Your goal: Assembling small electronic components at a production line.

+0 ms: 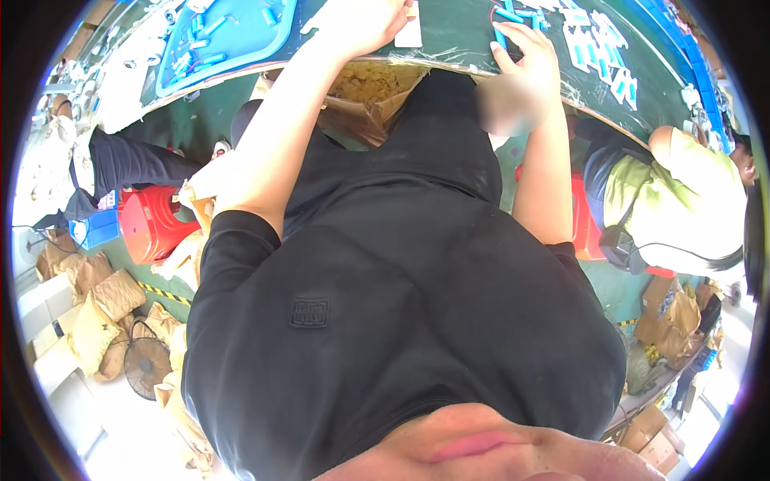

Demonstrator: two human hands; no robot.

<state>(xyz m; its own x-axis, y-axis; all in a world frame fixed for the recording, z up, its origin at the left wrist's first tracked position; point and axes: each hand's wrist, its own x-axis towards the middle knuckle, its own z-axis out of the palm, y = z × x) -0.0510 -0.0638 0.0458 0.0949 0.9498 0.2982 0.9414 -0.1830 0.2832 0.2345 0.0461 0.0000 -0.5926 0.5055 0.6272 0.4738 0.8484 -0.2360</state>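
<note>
My left hand [370, 24] is at the top edge of the view, over the dark green worktable [457, 48]. Its fingers are curled together beside a white strip [408, 32]; whatever they hold is hidden. Farther right, my right hand [533, 60] has its thumb and forefinger closed around a small blue cylinder [500, 35], which looks like a battery cell. More blue cylinders [525, 14] lie just beyond those fingertips. To the right of this hand, several blue cylinders with white parts [593, 56] are laid out in rows.
A blue tray [281, 36] with loose blue cylinders stands on the left of the table. Below the edge is a carton [365, 116] of yellowish pieces. Co-workers sit at both sides, one in a light green top [674, 200]. A red stool [152, 228] stands left.
</note>
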